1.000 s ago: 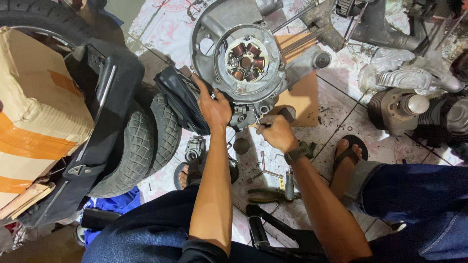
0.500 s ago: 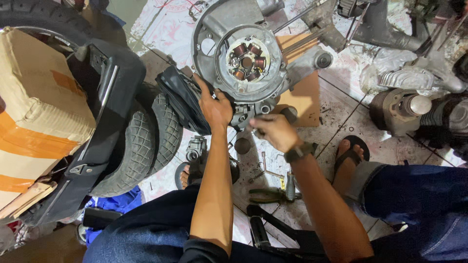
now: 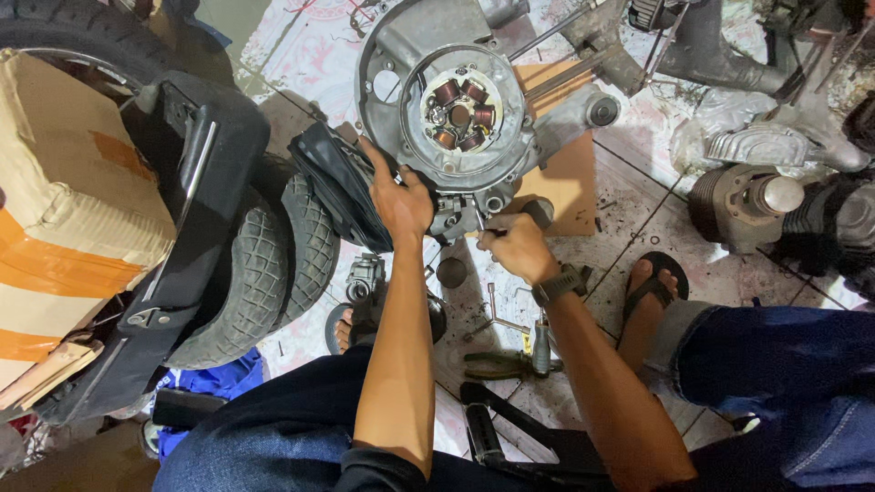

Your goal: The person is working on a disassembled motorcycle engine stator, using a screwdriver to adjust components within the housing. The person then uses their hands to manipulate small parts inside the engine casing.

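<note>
On the tiled floor [image 3: 638, 196], near its middle, sits a round grey metal engine case [image 3: 437, 100] with a ring of small copper coils [image 3: 462, 111] inside it. It rests partly on a flat brown piece of cardboard [image 3: 570, 187].

The left hand [image 3: 399, 200] lies flat on the lower left rim of the engine case. Its fingers are spread and pressed down, so it grips nothing and just steadies the case. A black rubber piece [image 3: 333, 182] sits right beside this hand, between the case and a dark knobby tyre [image 3: 273, 273].

The right hand [image 3: 515, 246] is curled closed around a thin tool with a dark handle [image 3: 492, 232]. I cannot tell just what kind of tool it is. The tool is long and thin, and it points up and a little left, from the hand toward the bottom edge of the engine case. Its tip is touching or almost touching a small fitting [image 3: 460, 217] there. So the case lies above the right hand, and the right hand is the one nearer that spot. A dark watch [image 3: 558, 287] is on its wrist.

Lower down on the floor, near the person's legs, lie green-handled pliers [image 3: 497, 364]. A big brown cardboard box [image 3: 64, 210] stands at the left edge.
</note>
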